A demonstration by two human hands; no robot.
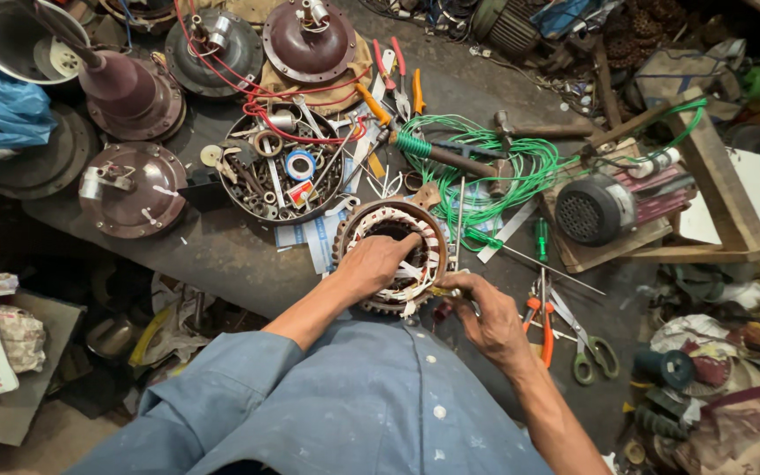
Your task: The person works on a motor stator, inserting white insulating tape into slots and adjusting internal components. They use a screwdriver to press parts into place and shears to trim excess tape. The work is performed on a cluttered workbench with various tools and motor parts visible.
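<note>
A round fan stator [371, 224] with copper windings and white insulation strips lies on the dark workbench [230, 264] in front of me. My left hand [371, 264] rests on it, fingers curled over the inner ring. My right hand [477, 312] grips the stator's near right rim; whether it also pinches a small tool or wire is hidden. A thin metal rod [459, 220] stands against the stator's right side.
A round tray of small parts and tape [285, 167] sits behind the stator. Brown fan motor covers [132, 189] lie left. Green wire coil [521, 167], hammer [529, 130], pliers [398, 79] and a small motor [595, 209] lie right. Scissors [587, 339] are near my right hand.
</note>
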